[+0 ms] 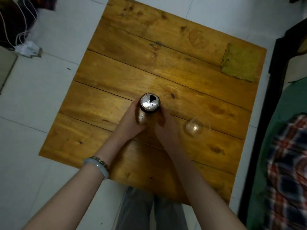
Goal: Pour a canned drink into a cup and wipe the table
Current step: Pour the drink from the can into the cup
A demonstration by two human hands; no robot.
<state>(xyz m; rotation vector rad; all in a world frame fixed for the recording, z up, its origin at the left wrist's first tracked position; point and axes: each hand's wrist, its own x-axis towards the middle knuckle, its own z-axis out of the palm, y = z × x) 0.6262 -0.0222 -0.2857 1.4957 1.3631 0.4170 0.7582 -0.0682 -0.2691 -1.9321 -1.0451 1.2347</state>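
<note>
As left hand grips, can seems half-hidden.

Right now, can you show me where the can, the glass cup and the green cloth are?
can (150, 103), head view, on its silver top.
glass cup (194, 128), head view, on its clear base.
green cloth (240, 63), head view, on its middle.

You have two hands out, the left hand and the right hand, and you wear one pale bangle on your left wrist. On the one wooden tabletop you can count one can, one clear cup and one yellow-green cloth.
</note>
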